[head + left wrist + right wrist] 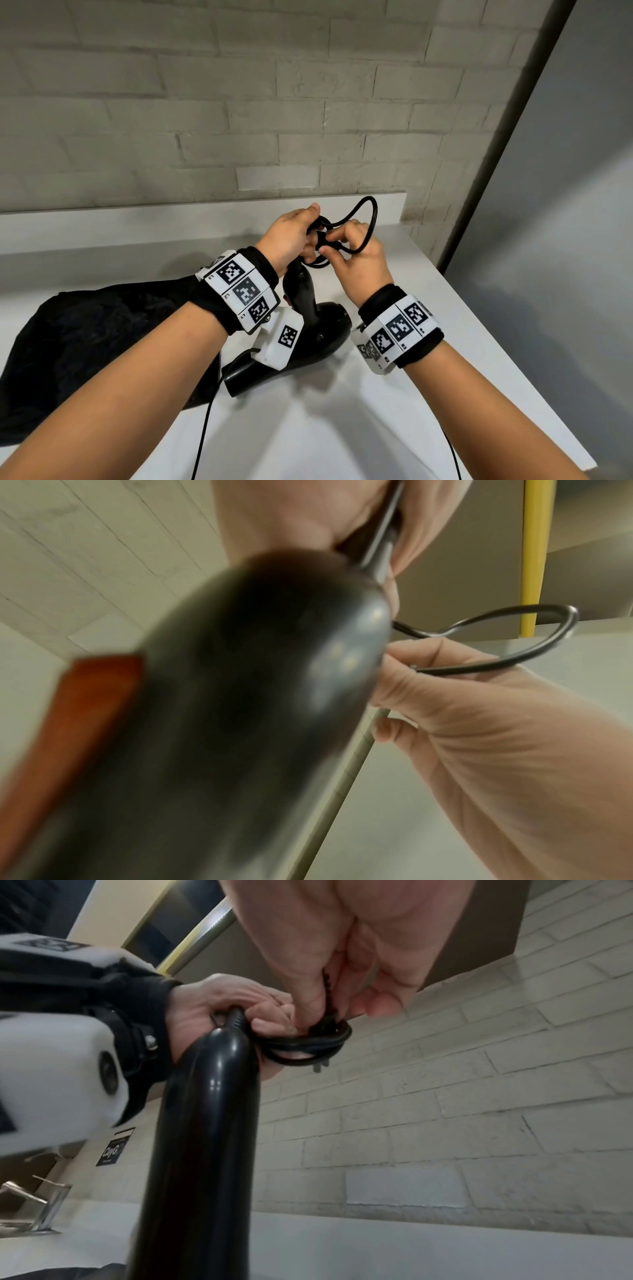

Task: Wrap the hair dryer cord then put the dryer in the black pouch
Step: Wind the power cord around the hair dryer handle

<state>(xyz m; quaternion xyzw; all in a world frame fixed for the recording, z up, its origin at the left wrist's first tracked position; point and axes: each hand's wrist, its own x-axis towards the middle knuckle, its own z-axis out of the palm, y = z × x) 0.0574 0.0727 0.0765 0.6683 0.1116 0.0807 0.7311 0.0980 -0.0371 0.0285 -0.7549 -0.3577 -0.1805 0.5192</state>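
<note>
Pale brick wall (239, 102), white counter (342, 428), chrome faucet (37, 1207)

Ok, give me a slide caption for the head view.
Both hands coil the cord above the dryer, pouch lying to the left.

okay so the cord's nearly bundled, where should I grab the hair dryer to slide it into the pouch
Probably the handle, taken from the right side. It stands clear above the counter, slim enough to close fingers round, while the barrel rests below. The left hand already holds the cord bundle at its top, and the black pouch lies left.
</note>
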